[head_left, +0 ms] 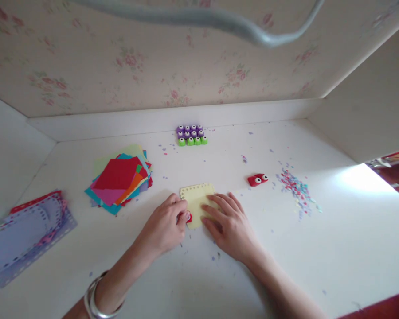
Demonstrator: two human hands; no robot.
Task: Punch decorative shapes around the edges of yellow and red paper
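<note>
A pale yellow sheet of paper (197, 201) lies flat on the white table, with a row of punched holes along its far edge and a few at the far left corner. My left hand (168, 221) is closed around a small red craft punch (189, 217) at the sheet's left edge; most of the punch is hidden by the fingers. My right hand (231, 223) rests on the right part of the sheet, its fingers spread and pressing it down. Two more red punches (257, 179) with white button tops lie to the right of the sheet.
Purple punches (187, 132) and green punches (194, 141) stand in rows near the wall. A stack of coloured paper (116, 179) and hole-edged purple sheets (20, 235) lie at left. Paper confetti (295, 188) is heaped at right, with bits scattered about. A grey cable (199, 17) crosses the top.
</note>
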